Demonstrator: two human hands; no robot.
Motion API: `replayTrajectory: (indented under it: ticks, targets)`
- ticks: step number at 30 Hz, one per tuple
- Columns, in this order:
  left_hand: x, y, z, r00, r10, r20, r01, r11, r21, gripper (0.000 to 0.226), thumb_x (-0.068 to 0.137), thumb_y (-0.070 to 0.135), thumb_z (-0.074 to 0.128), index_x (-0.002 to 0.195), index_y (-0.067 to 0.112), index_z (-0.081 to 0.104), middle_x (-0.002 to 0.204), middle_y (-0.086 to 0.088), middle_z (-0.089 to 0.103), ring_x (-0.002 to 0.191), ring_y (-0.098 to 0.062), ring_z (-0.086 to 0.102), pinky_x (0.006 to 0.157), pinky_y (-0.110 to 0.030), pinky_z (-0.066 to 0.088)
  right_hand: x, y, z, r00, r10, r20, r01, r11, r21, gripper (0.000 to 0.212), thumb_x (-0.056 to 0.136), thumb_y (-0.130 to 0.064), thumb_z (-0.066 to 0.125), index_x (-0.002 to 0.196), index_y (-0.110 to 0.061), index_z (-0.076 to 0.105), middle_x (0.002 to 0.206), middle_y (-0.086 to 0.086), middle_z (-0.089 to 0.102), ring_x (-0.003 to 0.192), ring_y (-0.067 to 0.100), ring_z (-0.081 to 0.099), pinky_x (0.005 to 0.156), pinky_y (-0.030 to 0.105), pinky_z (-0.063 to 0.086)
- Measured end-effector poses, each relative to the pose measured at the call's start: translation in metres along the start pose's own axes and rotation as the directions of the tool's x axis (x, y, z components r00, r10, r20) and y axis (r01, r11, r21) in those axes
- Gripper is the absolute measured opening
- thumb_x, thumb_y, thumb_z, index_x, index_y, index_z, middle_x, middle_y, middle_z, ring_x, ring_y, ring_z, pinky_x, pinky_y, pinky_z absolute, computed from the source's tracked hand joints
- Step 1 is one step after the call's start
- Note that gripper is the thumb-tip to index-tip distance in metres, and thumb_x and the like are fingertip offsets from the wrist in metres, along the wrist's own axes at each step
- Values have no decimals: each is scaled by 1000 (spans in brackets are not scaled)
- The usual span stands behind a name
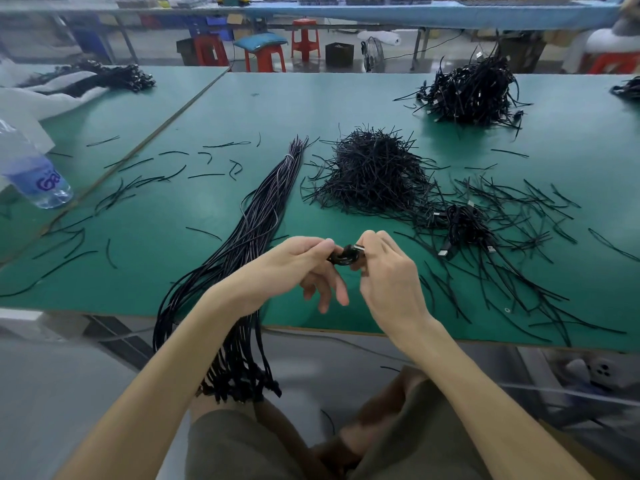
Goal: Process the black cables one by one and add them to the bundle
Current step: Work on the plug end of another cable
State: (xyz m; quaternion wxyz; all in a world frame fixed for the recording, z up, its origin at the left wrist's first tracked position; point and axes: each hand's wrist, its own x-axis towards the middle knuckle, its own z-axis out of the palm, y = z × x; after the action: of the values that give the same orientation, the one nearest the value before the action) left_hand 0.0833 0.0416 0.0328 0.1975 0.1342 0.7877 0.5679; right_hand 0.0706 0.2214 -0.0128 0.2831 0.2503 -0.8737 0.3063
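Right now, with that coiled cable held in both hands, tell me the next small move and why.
Probably loosen the coil. The left hand and right hand pinch the coiled cable, which is wound tight, while the bundle beside them holds only straightened cables. The heap of short black strands behind suggests ties get stripped off first.

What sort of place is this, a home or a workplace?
Probably a cable assembly workshop: long green worktables, a tied bundle of black cables, a heap of loose black ties, and red stools in the background.
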Motion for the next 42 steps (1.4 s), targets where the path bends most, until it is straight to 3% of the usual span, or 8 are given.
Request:
replayTrajectory:
  ticks: [6,12,21,24,27,35,39,42]
  targets:
    - [-6,-1,-12,981,-31,192,3,989,148,41,104,14,58,144,16,49,93,-8,77,66,-21,63,58,-27,39,-4,0,0,1000,11,3,-12,997,72,34,66,28,53,82,-2,54,76,8,56,71,29,57,60,45,52]
    - [7,-1,4,998,-44,-53,60,936,346,44,108,45,42,96,11,67,59,-7,71,36,-17,51,47,-17,43,-4,-4,2,1000,23,-10,-21,986,163,15,83,11,48,83,-3,53,78,3,53,73,28,58,62,48,54]
    - [16,3,5,963,-224,-151,254,941,223,76,105,61,34,64,14,77,47,0,58,35,-14,41,40,-18,34,-3,4,0,989,-143,-43,144,989,17,23,95,-4,41,77,-1,55,72,8,58,67,30,56,59,44,56]
    - [19,-1,7,971,-199,-131,221,959,176,68,105,59,37,72,16,78,54,1,61,37,-14,44,40,-18,30,-6,7,2,997,62,41,-67,988,136,16,94,2,53,81,-7,53,79,2,59,76,19,57,68,36,53]
    - [25,-7,10,976,-135,-169,155,982,110,54,107,50,43,91,10,74,64,-2,70,41,-17,53,40,-20,28,-4,12,2,915,357,190,-404,834,377,13,100,-12,61,88,-16,58,78,-5,65,70,10,57,66,23,46]
    - [41,-9,17,979,-8,-206,20,998,60,16,109,14,47,108,0,54,87,-4,79,64,-22,72,49,-24,40,6,30,-12,733,541,412,-669,467,578,21,95,-27,71,109,-13,63,91,4,75,70,13,68,59,32,56]
    - [47,-8,6,978,25,-206,25,971,239,18,106,15,52,104,8,68,85,4,76,64,-18,71,49,-21,44,21,52,-26,732,614,294,-644,485,591,15,91,-12,74,103,-9,65,86,7,70,62,11,66,52,25,51]
    - [51,-16,-15,925,46,-378,126,899,420,14,104,20,56,102,16,69,92,5,76,73,-18,71,61,-25,49,37,77,-40,750,651,114,-607,611,508,12,91,-13,71,102,-12,65,89,8,70,67,14,67,57,26,55]
